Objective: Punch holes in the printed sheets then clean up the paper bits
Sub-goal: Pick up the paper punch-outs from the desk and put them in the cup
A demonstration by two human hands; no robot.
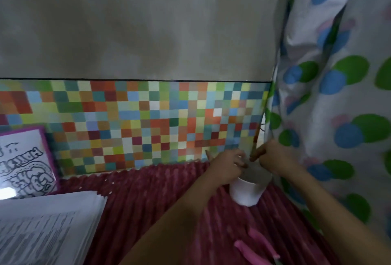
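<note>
My left hand [227, 166] and right hand [273, 159] were just above the cup [246, 192], fingers curled; I couldn't tell if they held anything.

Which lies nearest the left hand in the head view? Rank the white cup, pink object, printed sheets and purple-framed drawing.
1. white cup, just beneath the left hand.
2. pink object, on the red cloth, nearer the person.
3. printed sheets, lower left.
4. purple-framed drawing, far left by the tiled wall.
</note>
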